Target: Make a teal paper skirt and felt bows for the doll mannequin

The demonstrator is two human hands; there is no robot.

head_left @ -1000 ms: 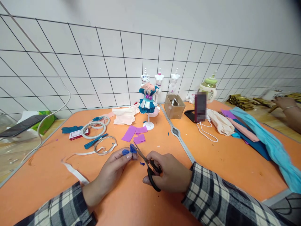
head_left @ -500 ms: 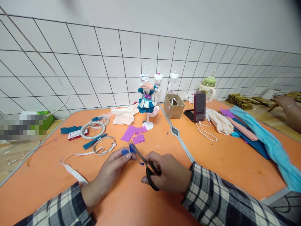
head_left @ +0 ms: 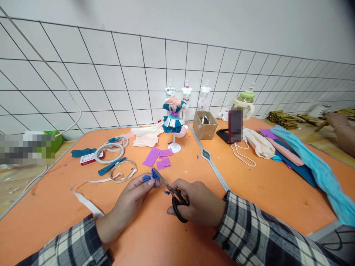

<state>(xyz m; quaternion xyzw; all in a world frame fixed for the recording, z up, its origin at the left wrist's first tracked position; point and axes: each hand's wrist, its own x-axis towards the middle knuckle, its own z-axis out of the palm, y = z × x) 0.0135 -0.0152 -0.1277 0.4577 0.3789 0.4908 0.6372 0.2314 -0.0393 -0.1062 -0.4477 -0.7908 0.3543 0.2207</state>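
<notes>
Between the thumb and fingers of my left hand (head_left: 135, 195) is a small blue paper bow (head_left: 153, 176), pinched at its middle. My right hand (head_left: 198, 203) grips black-handled scissors (head_left: 179, 207), their blades reaching up and left to the bow's right wing. A small blue scrap (head_left: 166, 192) lies on the orange table just below the blades. Beyond the bow are several purple paper pieces (head_left: 151, 157). Behind them stands a small dress form (head_left: 173, 120) in a teal, white and peach ruffled dress with a purple bow.
Tape rolls (head_left: 109, 153), a red-and-white box (head_left: 90, 158) and a loose white strip (head_left: 87, 205) lie on the left. Further back are a cardboard box (head_left: 205, 125), a propped phone (head_left: 235, 125) and a bottle (head_left: 245, 98). Crepe paper (head_left: 316, 166) stretches along the right. Another person's hand (head_left: 337, 120) is at far right.
The scissor blades have closed slightly at the bow's right wing. Both hands stay almost in place.
</notes>
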